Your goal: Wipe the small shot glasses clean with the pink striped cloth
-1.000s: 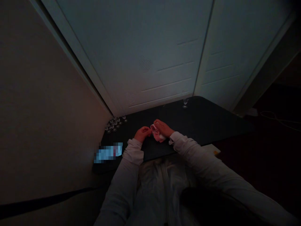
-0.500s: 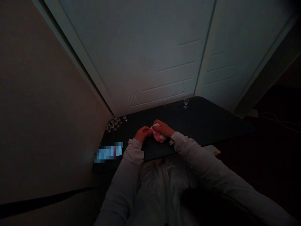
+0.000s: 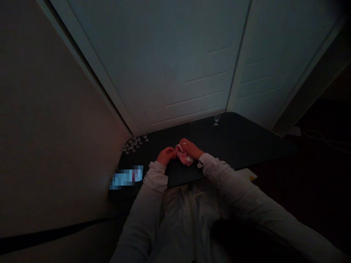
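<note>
- Shows a glowing bluish item, pixelated, on the left end of the dark bench.
- Has clear stemmed glasses clustered farther back.
- Curls the left hand right beside the cloth; cannot tell whether pinching anything.
- Grips that cloth, pink with whitish patches, soft, crumpled, bunched in folds, in the right hand, over the bench's near side.
- Shows a lone glass upright at the back.

Half a second ago the crumpled pink-and-white cloth bunched into a pale bulge beside the left hand; now its upper part has turned, showing a pinkish fold by the right hand.
</note>
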{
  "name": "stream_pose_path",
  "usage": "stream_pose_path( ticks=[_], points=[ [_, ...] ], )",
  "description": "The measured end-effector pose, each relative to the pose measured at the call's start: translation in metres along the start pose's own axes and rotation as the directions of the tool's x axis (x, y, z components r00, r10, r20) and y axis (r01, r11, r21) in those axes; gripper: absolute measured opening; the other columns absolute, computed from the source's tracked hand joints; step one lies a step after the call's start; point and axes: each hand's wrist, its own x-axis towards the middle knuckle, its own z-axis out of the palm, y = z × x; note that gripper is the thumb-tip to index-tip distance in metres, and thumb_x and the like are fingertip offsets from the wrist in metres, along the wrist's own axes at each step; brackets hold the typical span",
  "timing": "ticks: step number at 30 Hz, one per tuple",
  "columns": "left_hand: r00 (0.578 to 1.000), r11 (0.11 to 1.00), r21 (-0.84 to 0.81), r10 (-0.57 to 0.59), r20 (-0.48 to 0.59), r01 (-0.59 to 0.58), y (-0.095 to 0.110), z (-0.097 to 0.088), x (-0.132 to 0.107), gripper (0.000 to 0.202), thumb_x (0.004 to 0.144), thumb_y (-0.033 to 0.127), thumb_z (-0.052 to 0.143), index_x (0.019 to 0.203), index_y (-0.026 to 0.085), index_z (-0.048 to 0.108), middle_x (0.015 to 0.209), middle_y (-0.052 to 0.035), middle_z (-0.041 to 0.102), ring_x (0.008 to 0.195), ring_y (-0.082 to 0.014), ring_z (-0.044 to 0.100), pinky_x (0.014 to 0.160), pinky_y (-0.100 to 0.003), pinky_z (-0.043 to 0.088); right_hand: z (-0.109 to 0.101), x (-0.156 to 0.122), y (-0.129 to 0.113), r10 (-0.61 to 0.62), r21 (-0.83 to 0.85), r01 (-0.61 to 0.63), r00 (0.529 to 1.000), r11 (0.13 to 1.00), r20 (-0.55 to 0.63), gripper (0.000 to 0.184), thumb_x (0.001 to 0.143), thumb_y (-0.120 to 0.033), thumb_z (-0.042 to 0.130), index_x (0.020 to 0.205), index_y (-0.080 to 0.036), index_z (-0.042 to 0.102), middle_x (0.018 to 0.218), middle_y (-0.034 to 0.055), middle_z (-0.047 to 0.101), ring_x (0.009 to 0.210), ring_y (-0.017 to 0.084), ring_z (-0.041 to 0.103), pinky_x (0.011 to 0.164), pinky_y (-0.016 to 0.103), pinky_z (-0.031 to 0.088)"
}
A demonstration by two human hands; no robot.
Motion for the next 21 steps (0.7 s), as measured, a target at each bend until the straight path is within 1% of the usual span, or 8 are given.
stream_pose_path(
  ticks=[2,5,10,13,16,21],
  points=[
    [1.000,1.000,-0.011,-0.002,-0.002,0.002,-0.0011,-0.0003,0.0004,0.029,0.052,0.033,0.064,0.068,0.014,0.050,0.056,0.0036,0.052,0.048,-0.0062,0.045,0.051,-0.022,0.035,0.0003,-0.0005,-0.0010,0.022,0.009,-0.022,1.000,1.000,0.004,0.017,0.072,-0.032,0.038,0.080,-0.019,0.046,0.063,-0.0035,0.051,0.056,0.008,0.045,0.053,0.019,0.035],
    [1.000,1.000,-0.029,-0.002,-0.003,0.001,-0.0024,-0.0007,0.0011,0.028,0.053,0.032,0.064,0.068,0.014,0.051,0.058,0.0031,0.053,0.049,-0.0062,0.045,0.052,-0.022,0.035,0.0007,-0.0007,-0.0027,0.031,-0.008,-0.031,0.999,1.000,0.009,0.019,0.068,-0.031,0.046,0.082,-0.019,0.047,0.064,-0.0039,0.053,0.056,0.008,0.045,0.053,0.019,0.035],
    [1.000,0.999,-0.045,-0.014,-0.001,0.014,-0.0042,-0.0013,0.0024,0.028,0.053,0.032,0.064,0.070,0.013,0.051,0.060,0.0023,0.054,0.050,-0.0061,0.046,0.052,-0.022,0.035,-0.0001,-0.0012,-0.0056,0.015,-0.020,-0.015,1.000,1.000,0.015,0.023,0.064,-0.032,0.050,0.082,-0.019,0.047,0.066,-0.0039,0.053,0.058,0.008,0.045,0.054,0.019,0.035],
    [1.000,0.999,-0.042,-0.017,-0.008,0.017,-0.0042,-0.0012,0.0027,0.029,0.052,0.032,0.065,0.070,0.013,0.051,0.060,0.0024,0.054,0.049,-0.0061,0.046,0.052,-0.022,0.035,-0.0006,-0.0016,-0.0061,-0.005,-0.023,0.005,1.000,1.000,0.014,0.021,0.065,-0.031,0.048,0.082,-0.018,0.047,0.066,-0.0037,0.053,0.059,0.008,0.045,0.054,0.019,0.035],
    [1.000,0.999,-0.032,-0.018,-0.003,0.018,-0.0035,-0.0007,0.0027,0.030,0.051,0.032,0.065,0.069,0.014,0.050,0.058,0.0032,0.054,0.049,-0.0062,0.046,0.052,-0.022,0.035,-0.0003,-0.0011,-0.0049,-0.015,-0.014,0.015,1.000,1.000,-0.002,0.017,0.070,-0.029,0.042,0.082,-0.018,0.046,0.065,-0.0036,0.051,0.058,0.008,0.044,0.054,0.019,0.034],
    [1.000,1.000,-0.002,0.001,0.001,-0.001,-0.0037,-0.0003,0.0030,0.028,0.053,0.033,0.064,0.068,0.013,0.051,0.058,0.0032,0.053,0.048,-0.0061,0.045,0.052,-0.023,0.035,0.0011,0.0015,-0.0010,-0.027,0.054,0.028,0.999,0.998,-0.017,0.016,0.075,-0.029,0.032,0.080,-0.018,0.044,0.062,-0.0038,0.047,0.056,0.008,0.042,0.054,0.020,0.033]
  ],
)
